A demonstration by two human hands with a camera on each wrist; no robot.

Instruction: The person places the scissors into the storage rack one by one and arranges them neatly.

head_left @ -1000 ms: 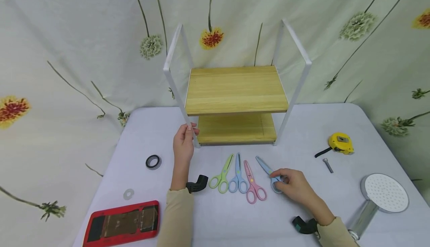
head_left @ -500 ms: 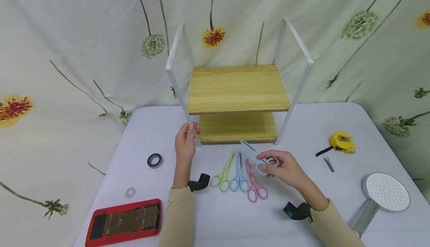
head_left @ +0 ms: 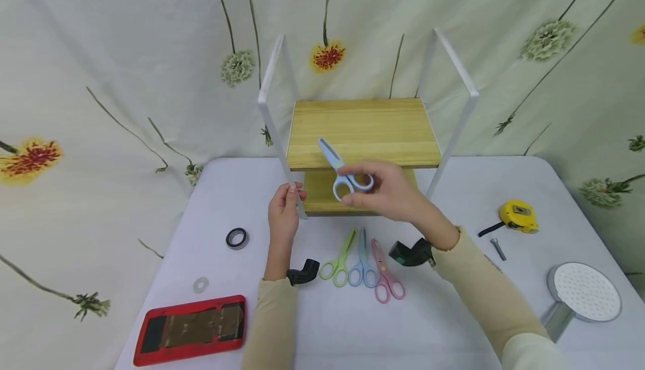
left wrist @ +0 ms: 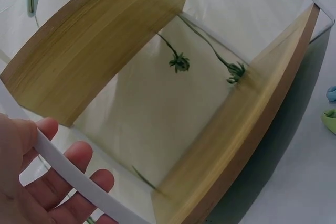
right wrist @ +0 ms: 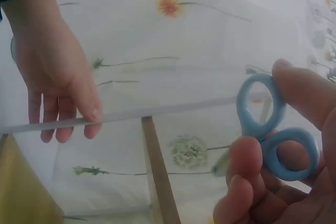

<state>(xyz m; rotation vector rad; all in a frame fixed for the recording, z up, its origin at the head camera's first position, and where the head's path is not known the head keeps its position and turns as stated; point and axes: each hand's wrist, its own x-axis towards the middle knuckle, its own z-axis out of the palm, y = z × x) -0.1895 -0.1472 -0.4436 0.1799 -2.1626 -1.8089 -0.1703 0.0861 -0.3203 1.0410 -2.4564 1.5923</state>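
Now right hand (head_left: 390, 191) fingers (right wrist: 247, 174) pinch blue scissors (head_left: 342, 173).

No text, label, brand or number can be read anywhere.

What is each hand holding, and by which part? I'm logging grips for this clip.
The right hand pinches the light blue scissors by their finger loops, blades pointing away. The left hand grips the shelf rack by its white front-left leg.
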